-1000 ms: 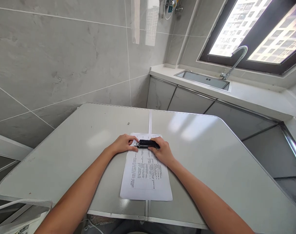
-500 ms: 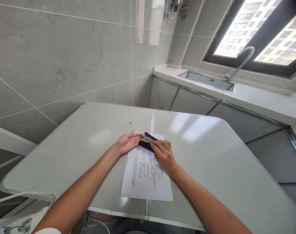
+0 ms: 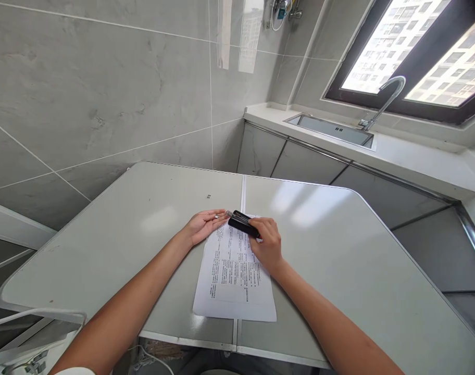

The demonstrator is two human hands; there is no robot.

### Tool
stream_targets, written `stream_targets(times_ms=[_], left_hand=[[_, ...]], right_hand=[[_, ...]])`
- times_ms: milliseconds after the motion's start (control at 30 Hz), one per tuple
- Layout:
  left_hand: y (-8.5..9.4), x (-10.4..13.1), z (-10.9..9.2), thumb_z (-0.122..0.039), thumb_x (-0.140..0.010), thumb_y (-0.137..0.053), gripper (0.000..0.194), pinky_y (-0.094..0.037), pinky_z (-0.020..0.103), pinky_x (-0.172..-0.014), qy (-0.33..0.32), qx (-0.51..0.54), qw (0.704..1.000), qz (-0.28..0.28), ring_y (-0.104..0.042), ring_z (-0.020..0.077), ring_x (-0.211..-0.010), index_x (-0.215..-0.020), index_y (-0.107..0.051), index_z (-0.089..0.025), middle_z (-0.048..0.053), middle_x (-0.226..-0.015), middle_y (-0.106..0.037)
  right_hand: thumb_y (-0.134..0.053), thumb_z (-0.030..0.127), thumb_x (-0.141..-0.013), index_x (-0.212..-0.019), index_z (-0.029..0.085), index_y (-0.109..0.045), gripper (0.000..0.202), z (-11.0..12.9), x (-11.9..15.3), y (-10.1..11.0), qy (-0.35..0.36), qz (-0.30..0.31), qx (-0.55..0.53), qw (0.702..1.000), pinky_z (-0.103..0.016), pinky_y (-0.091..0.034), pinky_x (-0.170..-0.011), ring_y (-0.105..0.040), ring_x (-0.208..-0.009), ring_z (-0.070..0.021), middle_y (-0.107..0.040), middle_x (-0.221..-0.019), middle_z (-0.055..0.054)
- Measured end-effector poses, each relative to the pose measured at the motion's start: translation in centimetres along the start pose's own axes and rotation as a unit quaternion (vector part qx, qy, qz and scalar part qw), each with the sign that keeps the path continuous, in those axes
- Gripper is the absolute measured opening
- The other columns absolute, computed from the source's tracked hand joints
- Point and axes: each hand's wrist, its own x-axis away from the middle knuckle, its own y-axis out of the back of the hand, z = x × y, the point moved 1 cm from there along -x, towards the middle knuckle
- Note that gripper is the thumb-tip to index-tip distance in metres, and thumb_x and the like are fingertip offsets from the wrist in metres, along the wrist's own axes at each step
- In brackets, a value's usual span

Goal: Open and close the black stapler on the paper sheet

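My right hand (image 3: 266, 240) is wrapped around the rear end of a black stapler (image 3: 242, 226). The stapler's jaws are spread, with its metal tip pointing left toward my other hand. Palm up, my left hand (image 3: 206, 225) has its fingers stretched out beside that tip. A small silver piece, perhaps staples (image 3: 216, 216), lies on those fingers. Under the stapler and both hands is a printed sheet of paper (image 3: 233, 307), lying flat on the table; its top edge is partly covered.
Small dark bits (image 3: 209, 196) lie on the grey-white table (image 3: 339, 260) beyond my left hand. A seam strip (image 3: 244, 192) divides the tabletop. Behind, a counter (image 3: 409, 161) holds a sink (image 3: 335, 130) and faucet (image 3: 394, 96). A white cable (image 3: 38, 311) runs at lower left.
The stapler has shifted slightly right and turned in my right hand, away from my left fingers. The small silver piece now shows on my left fingers.
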Motion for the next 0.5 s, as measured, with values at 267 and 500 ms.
stream_targets(times_ms=[267,500], left_hand=[[0.5,0.0,-0.4,-0.013,-0.099,-0.057,0.019,-0.062,0.029,-0.09,-0.102,-0.08,0.99,-0.056,-0.075,0.0184,-0.101,-0.114,-0.068,-0.007,0.021,-0.122,-0.072],[-2.1,2.4,-1.7,-0.05,-0.095,-0.066,0.043,-0.033,0.018,-0.038,-0.183,-0.305,0.933,0.059,-0.042,0.0012,-0.038,-0.123,-0.06,-0.017,0.013,-0.108,-0.077]], right_hand=[[-0.076,0.03,-0.078,-0.099,0.024,-0.071,0.022,-2.0,0.0,-0.6,-0.256,0.146,-0.14,0.945,-0.035,-0.053,-0.076,-0.067,-0.081,-0.0202,-0.075,-0.092,-0.001],[-0.081,0.037,-0.082,-0.116,0.026,-0.069,0.037,-1.2,-0.5,-0.1,-0.094,0.078,-0.061,0.991,-0.048,-0.052,-0.095,-0.061,-0.116,-0.0305,-0.071,-0.123,-0.01]])
